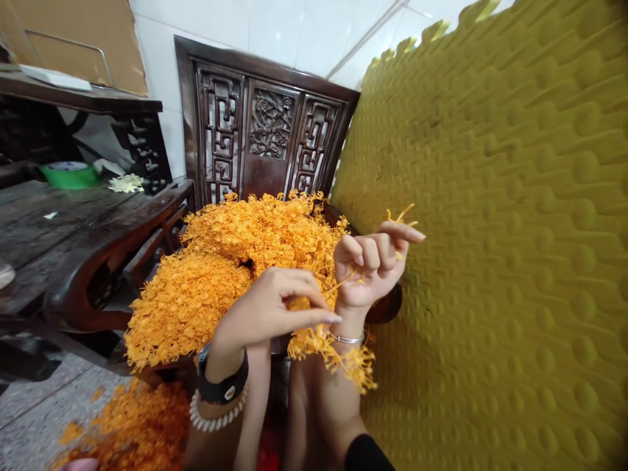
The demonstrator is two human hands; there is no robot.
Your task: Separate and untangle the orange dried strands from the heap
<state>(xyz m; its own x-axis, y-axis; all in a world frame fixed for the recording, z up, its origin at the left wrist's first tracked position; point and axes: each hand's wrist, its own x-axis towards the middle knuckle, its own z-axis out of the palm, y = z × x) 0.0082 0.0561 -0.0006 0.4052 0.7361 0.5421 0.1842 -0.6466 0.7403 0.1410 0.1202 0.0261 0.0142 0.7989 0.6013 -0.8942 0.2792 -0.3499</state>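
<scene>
My left hand (275,304), with a dark watch and a beaded bracelet at its wrist, bends over with thumb and index tips close together at an orange artificial flower sprig (338,356). The sprig hangs below the fingertips, across my right forearm. My right hand (373,261) is raised, palm side showing, its fingers curled round thin orange stems. Its index finger stretches out to the right, and orange tips poke up behind it. A thin stem runs between the two hands. Behind them lies a large heap of orange artificial flower pieces (265,229), resting on a dark wooden chair.
The chair has a carved back (269,173) and a curved armrest (69,288). To the right stands a yellow-green foam mat (490,248). Green tape (71,176) and pale flowers (126,184) sit on a dark table at left. More orange pieces (132,425) lie low at left.
</scene>
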